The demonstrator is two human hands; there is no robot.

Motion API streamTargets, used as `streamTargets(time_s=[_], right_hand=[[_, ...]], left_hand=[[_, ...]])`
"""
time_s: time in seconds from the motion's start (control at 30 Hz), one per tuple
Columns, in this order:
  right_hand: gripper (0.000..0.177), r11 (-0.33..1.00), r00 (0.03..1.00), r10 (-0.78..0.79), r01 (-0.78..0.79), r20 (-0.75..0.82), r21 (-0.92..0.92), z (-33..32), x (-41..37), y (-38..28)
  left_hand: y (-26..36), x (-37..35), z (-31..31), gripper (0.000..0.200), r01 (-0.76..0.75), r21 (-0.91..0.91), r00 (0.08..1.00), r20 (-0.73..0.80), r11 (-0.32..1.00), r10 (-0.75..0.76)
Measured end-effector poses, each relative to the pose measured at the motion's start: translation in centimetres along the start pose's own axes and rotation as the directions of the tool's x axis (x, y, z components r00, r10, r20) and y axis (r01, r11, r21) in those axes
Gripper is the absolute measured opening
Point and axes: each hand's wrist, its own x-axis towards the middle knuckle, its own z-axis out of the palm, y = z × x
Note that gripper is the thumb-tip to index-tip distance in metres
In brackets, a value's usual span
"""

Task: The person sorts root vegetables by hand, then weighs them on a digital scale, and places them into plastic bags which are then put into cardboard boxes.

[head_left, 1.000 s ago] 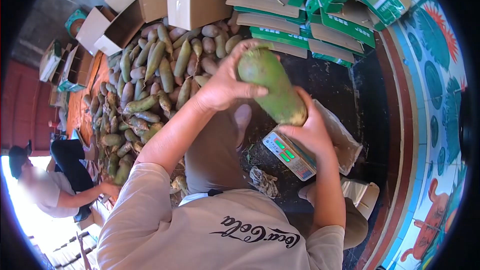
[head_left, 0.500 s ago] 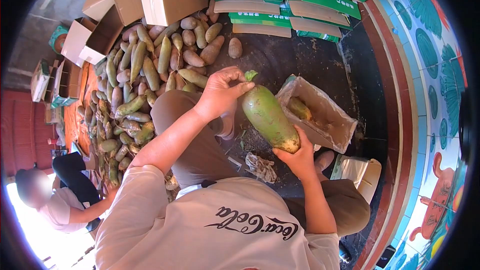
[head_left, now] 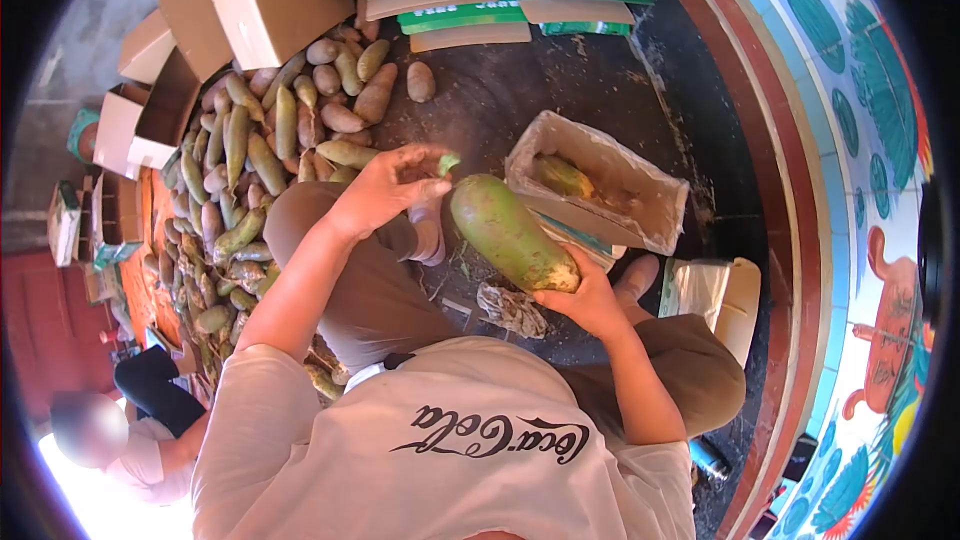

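Note:
In the head view my right hand [head_left: 590, 298] grips a big green radish [head_left: 510, 232] round its pale root end and holds it tilted above my lap. Close by its top end, my left hand [head_left: 385, 190] pinches a small green leaf stub [head_left: 449, 163] between thumb and fingers. A narrow gap seems to separate the stub from the radish. Beyond the radish stands a lined cardboard box [head_left: 655, 202] with another greenish radish [head_left: 565, 176] lying inside. A crumpled dirty cloth or glove [head_left: 512, 310] lies on the floor below.
Many green radishes [head_left: 235, 145] are heaped to the left. Open cardboard boxes [head_left: 275, 5] stand behind them, and flattened green cartons [head_left: 465, 15] are stacked at the back. Another person [head_left: 150, 455] sits at lower left. A painted tile wall [head_left: 860, 190] runs along the right.
My left hand has drawn back a little from the radish's top with the leaf stub, which was at the radish's tip before. The view has shifted, so the surroundings appear further left.

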Motion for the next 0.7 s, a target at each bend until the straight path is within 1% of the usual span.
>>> streamTargets(time_s=[0.1,0.13,0.2,0.23,0.27,0.37,0.4,0.43,0.47,0.5,0.53,0.57,0.6,0.63,0.67,0.7], right_hand=[[0.068,0.999,0.999,0.011,-0.01,0.034,-0.032,-0.2,-0.3,-0.1],[0.069,1.0,0.999,0.017,-0.018,0.05,0.011,-0.2,-0.3,0.0],[0.07,0.995,0.996,0.024,-0.032,0.088,0.097,-0.2,-0.2,0.4],[0.07,0.997,0.995,0.014,-0.021,0.095,0.069,-0.3,-0.3,0.6],[0.07,0.999,0.995,0.001,-0.005,0.104,0.04,-0.4,-0.3,0.7],[0.068,0.999,0.991,-0.015,0.02,0.136,-0.034,-0.8,-0.2,0.4],[0.067,0.998,0.989,-0.016,0.025,0.147,-0.058,-1.0,-0.3,0.0],[0.068,0.998,0.989,-0.027,0.036,0.148,-0.057,-1.3,-0.6,-0.2],[0.068,0.997,0.988,-0.039,0.048,0.151,-0.059,-2.0,-0.8,-0.5],[0.069,0.996,0.987,-0.054,0.064,0.152,-0.061,-2.8,-1.0,-1.0],[0.069,0.99,0.996,-0.053,0.061,0.072,-0.123,-3.8,-1.4,-1.9],[0.07,0.981,0.998,-0.055,0.053,-0.008,-0.185,-4.9,-1.9,-3.2],[0.071,0.969,0.994,-0.062,0.039,-0.088,-0.245,-5.9,-2.3,-4.6],[0.069,0.922,0.982,-0.098,0.029,-0.161,-0.386,-6.9,-2.5,-6.3],[0.067,0.855,0.964,-0.145,0.008,-0.224,-0.519,-7.8,-2.2,-7.4],[0.065,0.769,0.958,-0.163,-0.025,-0.235,-0.638,-8.8,-1.5,-7.7]], left_hand=[[-0.8,-0.3,0.4,0.019,0.071,-0.089,0.996,0.06,0.994,-0.066],[-1.0,-0.2,0.4,0.01,0.017,-0.046,0.998,0.056,0.999,-0.015],[-0.4,-0.5,0.6,0.007,-0.089,0.053,0.995,0.053,0.995,0.086],[-0.2,-0.7,0.7,0.006,-0.14,0.1,0.989,0.052,0.985,0.135],[-0.5,-0.6,0.7,0.006,-0.272,0.385,0.958,0.026,0.882,0.284],[0.3,-0.8,1.0,0.003,-0.459,0.578,0.864,0.112,0.675,0.492],[1.0,-0.6,1.4,0.009,-0.417,0.74,0.87,0.156,0.528,0.468],[0.9,-0.1,1.3,0.012,-0.276,0.856,0.945,0.159,0.437,0.286],[0.9,0.8,1.0,0.017,-0.148,0.941,0.987,0.123,0.304,0.1],[0.9,1.8,0.7,0.022,-0.04,0.99,0.996,0.051,0.137,-0.077],[0.8,2.4,0.5,0.027,0.042,0.998,0.97,-0.053,-0.05,-0.239],[0.8,2.5,0.4,0.028,-0.026,0.998,0.997,0.022,-0.053,-0.077],[1.0,2.6,0.3,0.03,-0.093,0.993,0.991,0.099,-0.068,0.086],[1.1,2.7,0.2,0.032,-0.155,0.984,0.954,0.174,-0.092,0.246],[1.1,2.8,0.6,0.034,-0.176,0.971,0.959,0.206,-0.159,0.196],[1.3,3.2,1.7,0.036,-0.199,0.954,0.961,0.234,-0.224,0.144]])
